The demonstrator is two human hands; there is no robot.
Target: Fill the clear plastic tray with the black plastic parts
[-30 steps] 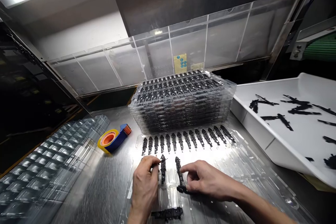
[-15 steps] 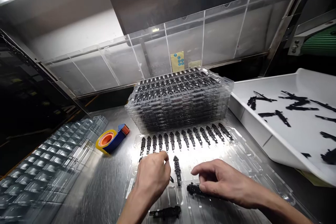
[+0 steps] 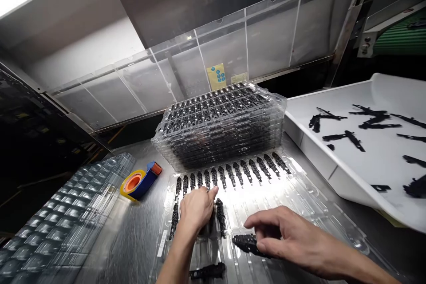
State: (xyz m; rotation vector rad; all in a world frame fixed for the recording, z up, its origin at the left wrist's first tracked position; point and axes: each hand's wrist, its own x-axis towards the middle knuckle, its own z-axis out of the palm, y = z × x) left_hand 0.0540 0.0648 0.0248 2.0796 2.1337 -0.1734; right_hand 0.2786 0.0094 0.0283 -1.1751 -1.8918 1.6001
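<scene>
A clear plastic tray [image 3: 299, 195] lies before me, with black slotted plastic parts [image 3: 229, 175] lined up along its far row. My left hand [image 3: 196, 211] is closed over the second row, its fingers mostly hidden, with a dark part end [image 3: 210, 224] showing under it. Parts sit on both sides of that hand, one at its left [image 3: 174, 221] and another at its right [image 3: 220, 217]. My right hand [image 3: 289, 237] has its thumb on a black plastic part [image 3: 245, 242] lying crosswise above the tray; its index finger is raised off. Another part [image 3: 209, 271] rests sideways near me.
Behind stands a stack of filled trays [image 3: 219, 142]. A tape dispenser [image 3: 141, 182] and stacked clear trays [image 3: 66, 208] are at left. At right, a white bin [image 3: 319, 159] holds several loose black parts; a green conveyor [image 3: 402, 37] lies beyond.
My left hand has shifted slightly away from me and its thumb side now points up the tray. More of the part under my right hand shows, tilted differently. The view has shifted a little.
</scene>
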